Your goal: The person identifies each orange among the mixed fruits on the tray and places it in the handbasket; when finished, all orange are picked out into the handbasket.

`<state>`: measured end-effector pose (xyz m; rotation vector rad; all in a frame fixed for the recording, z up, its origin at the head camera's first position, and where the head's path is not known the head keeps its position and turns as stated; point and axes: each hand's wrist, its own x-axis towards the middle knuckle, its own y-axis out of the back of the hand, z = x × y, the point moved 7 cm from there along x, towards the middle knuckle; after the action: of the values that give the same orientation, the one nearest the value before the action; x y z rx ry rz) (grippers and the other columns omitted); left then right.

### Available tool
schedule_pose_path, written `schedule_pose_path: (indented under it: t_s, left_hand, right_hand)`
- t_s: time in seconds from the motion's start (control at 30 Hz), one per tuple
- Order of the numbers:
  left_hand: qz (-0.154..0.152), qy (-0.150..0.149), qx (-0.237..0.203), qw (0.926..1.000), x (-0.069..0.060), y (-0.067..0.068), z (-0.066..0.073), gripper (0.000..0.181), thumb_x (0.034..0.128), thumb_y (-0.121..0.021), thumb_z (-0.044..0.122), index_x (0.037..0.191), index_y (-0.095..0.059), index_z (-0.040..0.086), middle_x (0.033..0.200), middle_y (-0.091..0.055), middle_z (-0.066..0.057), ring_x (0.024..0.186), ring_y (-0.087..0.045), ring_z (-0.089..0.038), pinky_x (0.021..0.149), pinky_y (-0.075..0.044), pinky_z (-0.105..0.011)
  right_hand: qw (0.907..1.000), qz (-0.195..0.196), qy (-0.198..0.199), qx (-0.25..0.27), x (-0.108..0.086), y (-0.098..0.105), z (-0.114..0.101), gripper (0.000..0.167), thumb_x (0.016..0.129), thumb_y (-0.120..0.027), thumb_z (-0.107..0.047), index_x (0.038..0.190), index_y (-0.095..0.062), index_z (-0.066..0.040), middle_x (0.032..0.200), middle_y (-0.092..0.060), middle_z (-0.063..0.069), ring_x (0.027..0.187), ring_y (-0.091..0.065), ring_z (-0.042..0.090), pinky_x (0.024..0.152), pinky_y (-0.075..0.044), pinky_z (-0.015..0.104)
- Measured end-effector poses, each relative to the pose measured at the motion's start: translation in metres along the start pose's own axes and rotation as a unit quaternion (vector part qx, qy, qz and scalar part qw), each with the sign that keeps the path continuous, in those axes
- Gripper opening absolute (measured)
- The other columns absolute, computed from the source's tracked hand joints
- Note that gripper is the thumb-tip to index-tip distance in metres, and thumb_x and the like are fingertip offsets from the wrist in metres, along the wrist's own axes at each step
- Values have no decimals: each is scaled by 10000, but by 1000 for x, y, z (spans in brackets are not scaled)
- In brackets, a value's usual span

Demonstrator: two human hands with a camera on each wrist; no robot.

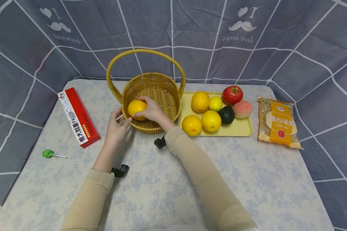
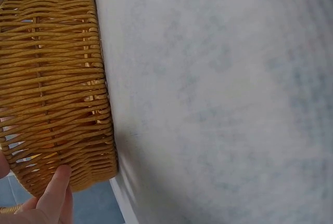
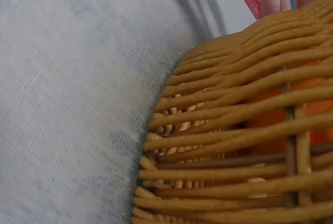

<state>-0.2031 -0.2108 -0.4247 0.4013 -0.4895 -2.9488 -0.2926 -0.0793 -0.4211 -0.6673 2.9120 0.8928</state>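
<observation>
A yellow-brown wicker basket (image 1: 173,110) with a tall arched handle stands at the back of the table. Inside it, at the left, is an orange (image 1: 135,109), which my right hand (image 1: 151,110) grips from above and from the right. My left hand (image 1: 117,125) holds the basket's left side, thumb near the rim and fingers (image 2: 56,190) against the outer weave. Through the gaps in the weave, the orange (image 3: 268,125) shows in the right wrist view. The right hand itself is out of that view, behind the basket wall.
Right of the basket, a yellow tray (image 1: 237,131) bears several fruits, among them oranges, a red pomegranate (image 1: 232,95) and a dark green avocado (image 1: 226,115). A pasta bag (image 1: 278,122) lies far right. At left are a red-and-white pasta box (image 1: 79,117) and a green lollipop (image 1: 48,154).
</observation>
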Motion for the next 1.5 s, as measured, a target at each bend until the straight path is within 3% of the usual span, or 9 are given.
schedule_pose_path:
  t_s: [0.23,0.47,0.8,1.03,1.23,1.5]
  left_hand:
    - [60,4,-48,10000,1,0,0,686,1027,-521,235,1588,-136,150,1616,-231,-92,1455,-316,-269,1148,-403,-422]
    - [111,58,-89,9999,2,0,-2,673,1025,-526,180,1583,-152,146,1608,-250,-97,1448,-330,-264,1147,-405,-411]
    - [116,38,-130,9998,1,-1,-1,679,1027,-522,199,1585,-141,133,1606,-243,-113,1450,-327,-269,1151,-400,-420]
    - [115,7,-131,9998,0,-2,-1,673,1030,-514,191,1585,-138,133,1604,-244,-114,1448,-322,-274,1151,-399,-423]
    - [61,0,-126,9999,-1,-2,0,675,1031,-512,211,1585,-134,136,1608,-238,-110,1458,-310,-276,1155,-394,-425]
    - [24,29,-132,9999,-2,-2,-1,678,1033,-506,233,1589,-125,159,1615,-224,-99,1467,-291,-278,1157,-391,-430]
  right_hand:
    - [9996,-267,8,-38,0,2,3,797,811,-817,-279,1491,-423,-150,1496,-472,81,1286,-516,258,1084,-440,390]
    - [9996,-95,-209,187,-3,4,7,789,833,-792,-260,1506,-400,-135,1490,-475,105,1278,-524,275,1080,-450,411]
    - [9999,64,-61,122,-14,21,-3,689,867,-756,-333,1460,-468,-133,1494,-485,31,1375,-448,220,1157,-377,351]
    - [9993,221,269,137,-40,44,-17,615,884,-735,-357,1426,-516,-167,1475,-504,-7,1399,-420,189,1163,-368,369]
    - [9981,400,398,260,-68,63,-13,597,884,-730,-397,1415,-535,-208,1469,-507,-47,1395,-419,157,1148,-383,378]
    - [9882,674,613,1232,-103,86,9,505,909,-720,-283,1368,-562,-142,1396,-562,28,1299,-501,178,1119,-426,429]
